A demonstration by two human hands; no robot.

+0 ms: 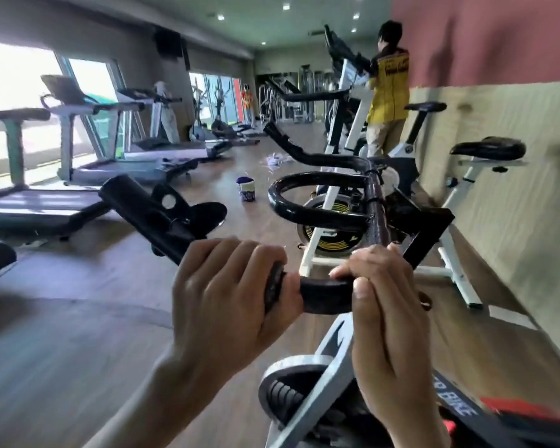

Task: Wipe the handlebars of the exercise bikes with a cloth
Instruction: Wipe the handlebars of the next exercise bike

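The black handlebar of the nearest exercise bike runs across the lower middle of the head view, and its looped front part curves away ahead. My left hand is wrapped around the bar's left section. A dark, rough patch shows under its fingers; I cannot tell whether it is a cloth. My right hand grips the bar just to the right, thumb on top. The bike's white frame and flywheel lie below my hands.
More bikes line the wall on the right. A person in a yellow jacket stands at a far bike. Treadmills fill the left side. A small pot and white cloths lie on the wooden floor.
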